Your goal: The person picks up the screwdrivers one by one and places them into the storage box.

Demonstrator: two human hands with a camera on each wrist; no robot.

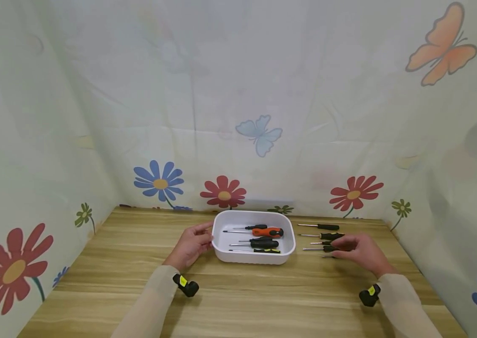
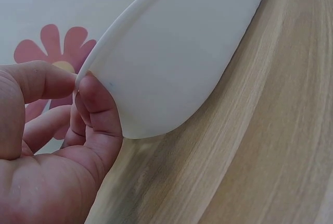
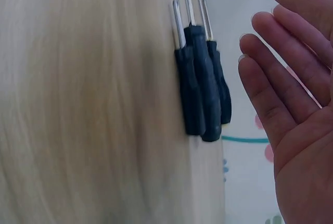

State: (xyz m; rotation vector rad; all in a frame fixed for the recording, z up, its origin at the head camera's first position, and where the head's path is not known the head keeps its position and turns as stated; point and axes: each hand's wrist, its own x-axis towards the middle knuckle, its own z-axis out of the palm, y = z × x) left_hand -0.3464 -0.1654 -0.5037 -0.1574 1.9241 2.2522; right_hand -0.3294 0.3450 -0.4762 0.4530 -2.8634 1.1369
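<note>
While our left hand (image 1: pixel 188 245) pinches the rim of the white tray (image 1: pixel 254 257) at its left end, thumb against the outer wall and index finger up at the lip, our right hand (image 1: pixel 362 253) is out on the other side, fingers loosely extended, holding nothing! Below and beside it we have a row of black-handled screwdrivers (image 1: pixel 328 227) on the wooden table (image 1: pixel 264 300), just right of the tray, shafts pointing left; our hand hides part of the nearest ones. Inside the tray, we see an orange-and-black screwdriver (image 1: pixel 269 232) lying among darker ones, with a black-and-yellow screwdriver (image 1: pixel 267 251) close to the front wall, handles all to the right. Behind it all, we've got a pale curtain (image 1: pixel 297 155) with red flowers (image 1: pixel 223 191) and a blue butterfly (image 1: pixel 259 134)!
</note>
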